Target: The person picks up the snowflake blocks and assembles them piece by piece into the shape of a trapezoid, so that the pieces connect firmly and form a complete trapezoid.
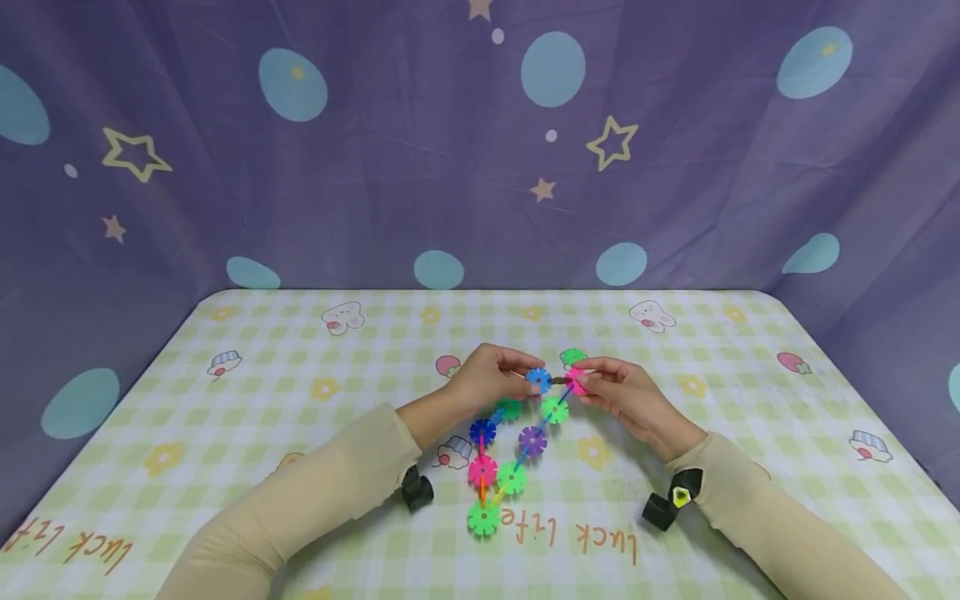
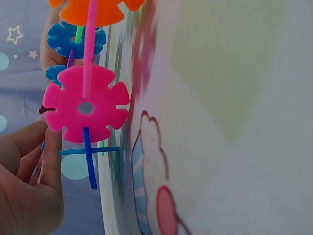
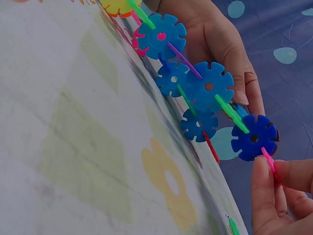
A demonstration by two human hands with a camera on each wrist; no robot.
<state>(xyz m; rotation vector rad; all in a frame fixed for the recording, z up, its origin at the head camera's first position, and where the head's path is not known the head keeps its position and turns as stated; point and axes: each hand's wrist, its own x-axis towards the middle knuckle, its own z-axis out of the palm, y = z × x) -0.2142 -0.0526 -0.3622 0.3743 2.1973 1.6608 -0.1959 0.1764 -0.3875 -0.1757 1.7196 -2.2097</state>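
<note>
Over the middle of the table, both hands hold a chain of notched plastic snowflake discs slotted together. My left hand [image 1: 483,382] pinches a light blue disc [image 1: 538,381] between thumb and fingers. My right hand [image 1: 633,402] pinches a pink disc [image 1: 576,382]. Between these two a dark brown disc [image 1: 558,381] shows edge-on. Toward the near side the chain bends at a green disc [image 1: 483,519], with purple [image 1: 532,442] and dark blue [image 1: 482,432] discs along its two sides. In the right wrist view, the pinched pink disc [image 3: 269,164] stands edge-on beside a dark blue one.
Just beyond the right hand lies another green disc [image 1: 573,357]; whether it joins the chain I cannot tell. A checked tablecloth [image 1: 262,417] covers the table. Purple patterned curtains [image 1: 450,167] hang behind and at both sides. Black wrist mounts [image 1: 417,489] sit at both cuffs.
</note>
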